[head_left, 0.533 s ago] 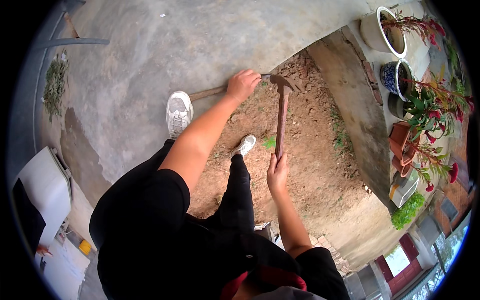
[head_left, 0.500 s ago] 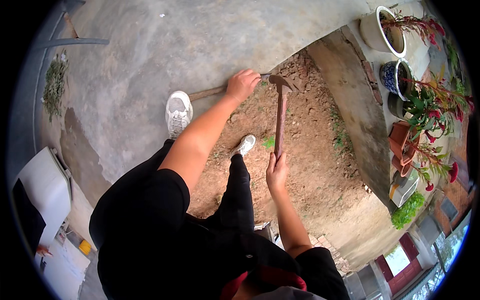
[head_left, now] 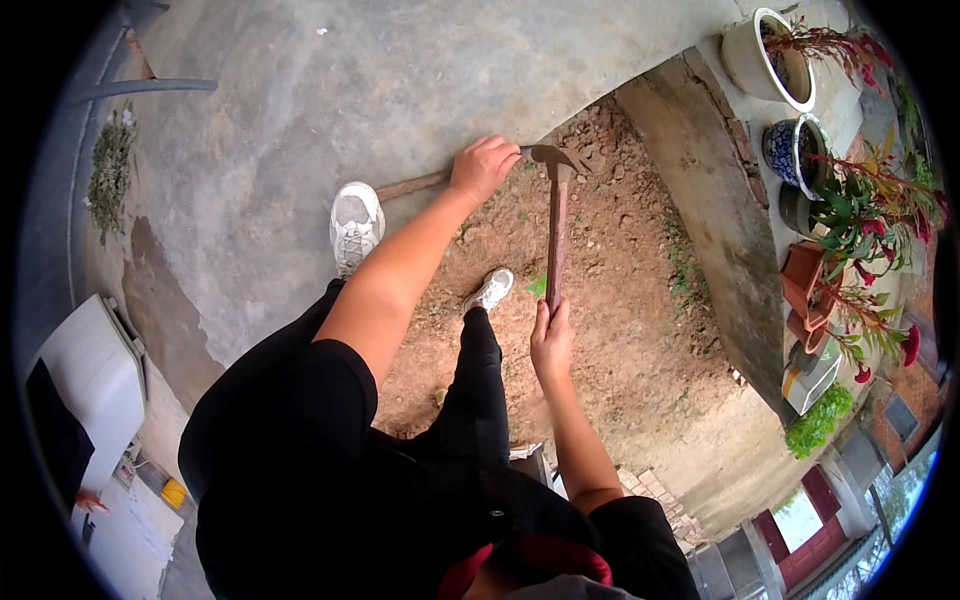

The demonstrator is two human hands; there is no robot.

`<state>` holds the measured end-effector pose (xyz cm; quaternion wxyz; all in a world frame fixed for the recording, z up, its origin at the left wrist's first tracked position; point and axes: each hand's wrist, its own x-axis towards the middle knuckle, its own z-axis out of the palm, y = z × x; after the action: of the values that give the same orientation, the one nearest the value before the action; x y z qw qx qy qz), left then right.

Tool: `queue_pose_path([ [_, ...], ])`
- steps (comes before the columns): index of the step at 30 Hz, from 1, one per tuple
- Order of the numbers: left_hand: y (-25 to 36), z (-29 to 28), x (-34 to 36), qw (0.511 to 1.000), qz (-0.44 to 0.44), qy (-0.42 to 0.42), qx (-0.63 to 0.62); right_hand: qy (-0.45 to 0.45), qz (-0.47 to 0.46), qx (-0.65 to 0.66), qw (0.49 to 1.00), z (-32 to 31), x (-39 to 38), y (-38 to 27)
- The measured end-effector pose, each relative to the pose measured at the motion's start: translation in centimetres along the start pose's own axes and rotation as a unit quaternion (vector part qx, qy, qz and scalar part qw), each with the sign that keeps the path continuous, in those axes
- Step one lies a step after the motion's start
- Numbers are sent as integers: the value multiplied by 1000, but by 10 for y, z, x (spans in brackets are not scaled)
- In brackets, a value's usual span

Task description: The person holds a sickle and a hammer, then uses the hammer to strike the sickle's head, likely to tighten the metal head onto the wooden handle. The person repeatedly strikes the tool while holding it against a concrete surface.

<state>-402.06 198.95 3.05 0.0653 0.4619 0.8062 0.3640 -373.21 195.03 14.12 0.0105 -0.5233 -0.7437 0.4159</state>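
My right hand [head_left: 553, 340] is wrapped round the reddish-brown handle of a claw hammer [head_left: 558, 235]. The rusty hammer head points across the soil, its flat face at the dark metal end of a wooden-handled tool. My left hand [head_left: 484, 165] grips that wooden-handled tool [head_left: 415, 184] near its metal end, which is mostly hidden by the fingers, so its kind cannot be told. The tool's other end reaches my white left shoe [head_left: 357, 225]; whether the shoe presses on it is unclear. Bare brown soil [head_left: 630, 290] lies under the hammer.
Grey concrete [head_left: 270, 110] borders the soil pit, with a low wall [head_left: 690, 160] on the right. Along the wall stand a white flowerpot [head_left: 768, 60], a blue patterned pot [head_left: 780, 155] and terracotta planters [head_left: 803, 280] with red flowers. My other shoe [head_left: 489, 290] stands on the soil.
The hammer head has shifted slightly left, closing onto the metal end of the tool in my left hand. My left hand and feet have hardly moved.
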Motion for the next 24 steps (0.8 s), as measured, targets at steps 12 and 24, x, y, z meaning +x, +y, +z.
queue_pose_path([
  [12,-1,2,-1,1000,-16,4,-5,9,-4,39,999,6,8,-14],
  [24,-3,-5,-9,999,-30,-33,-1,14,-17,25,999,9,-4,6],
])
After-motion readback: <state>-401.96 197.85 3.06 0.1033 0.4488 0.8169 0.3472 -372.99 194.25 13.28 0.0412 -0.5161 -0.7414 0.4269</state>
